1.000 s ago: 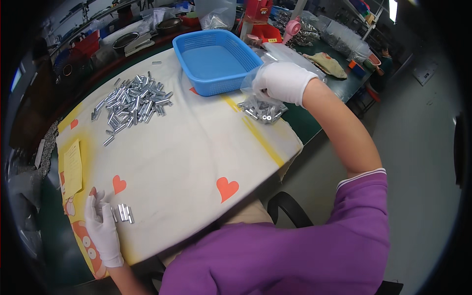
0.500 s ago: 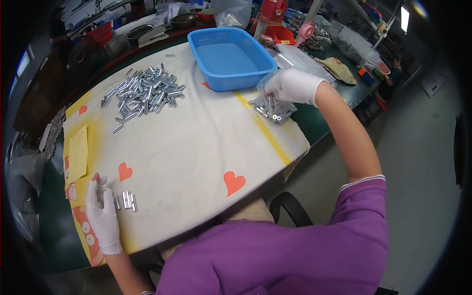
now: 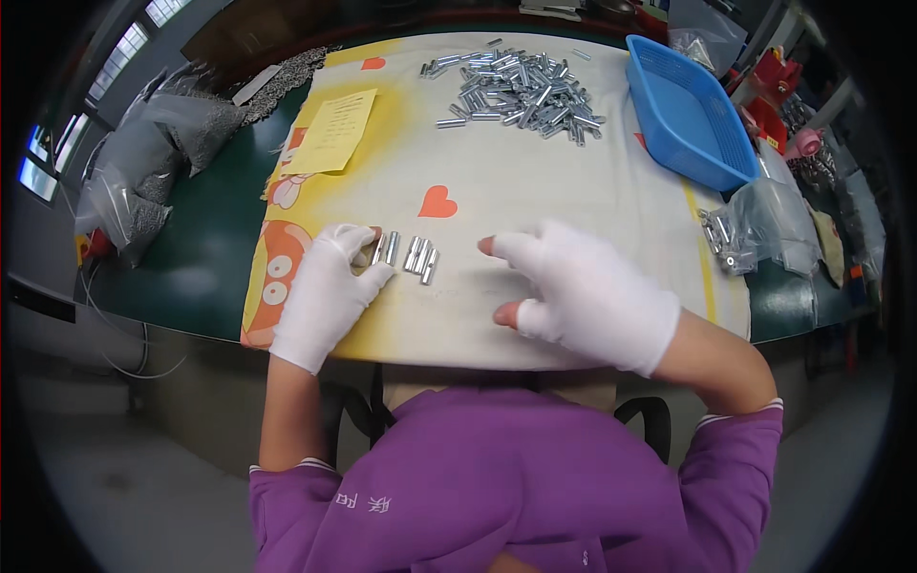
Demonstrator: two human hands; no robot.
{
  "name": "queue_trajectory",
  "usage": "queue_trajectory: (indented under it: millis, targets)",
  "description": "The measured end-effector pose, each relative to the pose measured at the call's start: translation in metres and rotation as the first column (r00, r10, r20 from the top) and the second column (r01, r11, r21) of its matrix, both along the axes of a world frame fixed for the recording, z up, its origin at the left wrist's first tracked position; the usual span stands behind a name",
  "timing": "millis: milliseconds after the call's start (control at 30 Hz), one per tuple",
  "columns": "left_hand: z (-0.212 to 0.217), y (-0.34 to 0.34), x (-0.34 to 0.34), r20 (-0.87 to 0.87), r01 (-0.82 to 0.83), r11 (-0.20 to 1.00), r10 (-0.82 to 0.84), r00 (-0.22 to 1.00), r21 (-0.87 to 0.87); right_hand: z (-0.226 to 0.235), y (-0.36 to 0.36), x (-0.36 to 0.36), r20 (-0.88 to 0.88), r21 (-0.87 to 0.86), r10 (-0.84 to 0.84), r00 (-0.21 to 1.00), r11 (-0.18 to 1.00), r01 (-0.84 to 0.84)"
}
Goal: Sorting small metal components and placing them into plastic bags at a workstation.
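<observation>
My left hand (image 3: 327, 294), in a white glove with bare fingertips, rests on the cloth at the left. Its thumb and forefinger are apart beside two short silver metal tubes (image 3: 393, 248); the other fingers are partly hidden. Just right of these, a small row of similar tubes (image 3: 418, 258) lies side by side. Over the cloth to their right is my right hand (image 3: 587, 291), gloved alike, thumb and forefinger spread with nothing visible between them. A large heap of silver tubes (image 3: 525, 91) lies at the far middle.
A blue plastic basket (image 3: 690, 119) stands at the far right. Near it lies a clear bag (image 3: 764, 224) with metal pieces at its mouth. A yellow paper slip (image 3: 334, 134) lies on the left of the patterned cloth. Bags of small metal parts (image 3: 143, 181) sit at the far left.
My right hand has left the clear bag of metal pieces and come back over the cloth toward the row of tubes. My left hand stays by the tubes. The view has turned left.
</observation>
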State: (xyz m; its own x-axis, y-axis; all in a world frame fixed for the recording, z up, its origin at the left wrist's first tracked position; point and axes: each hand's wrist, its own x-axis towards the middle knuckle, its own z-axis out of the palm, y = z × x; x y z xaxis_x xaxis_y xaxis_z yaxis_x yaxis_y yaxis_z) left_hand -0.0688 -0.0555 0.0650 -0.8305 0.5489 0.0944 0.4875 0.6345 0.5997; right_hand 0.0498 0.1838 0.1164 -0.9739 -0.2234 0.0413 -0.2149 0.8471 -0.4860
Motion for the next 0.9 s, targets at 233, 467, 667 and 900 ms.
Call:
queue_trajectory:
  millis: [233,467,667,900]
  targets:
    - [-0.003,0.021,0.001,-0.023,0.119,0.993,-0.120,0.993,-0.025,-0.055,-0.042,-0.069,0.109,-0.077,-0.017,0.994,0.997,0.025]
    - [0.002,0.042,0.012,0.057,0.202,0.973,-0.209,0.976,0.109,-0.044,-0.008,-0.065,0.078,-0.058,0.064,0.995,0.997,-0.060]
    - [-0.007,0.048,0.004,-0.035,0.258,0.966,-0.257,0.966,0.024,-0.051,-0.013,-0.055,0.087,-0.041,-0.034,0.996,0.998,0.037]
    - [-0.010,0.048,0.015,0.083,0.106,0.985,-0.118,0.990,0.136,-0.072,-0.012,-0.044,-0.142,-0.220,-0.074,0.987,0.975,0.042]
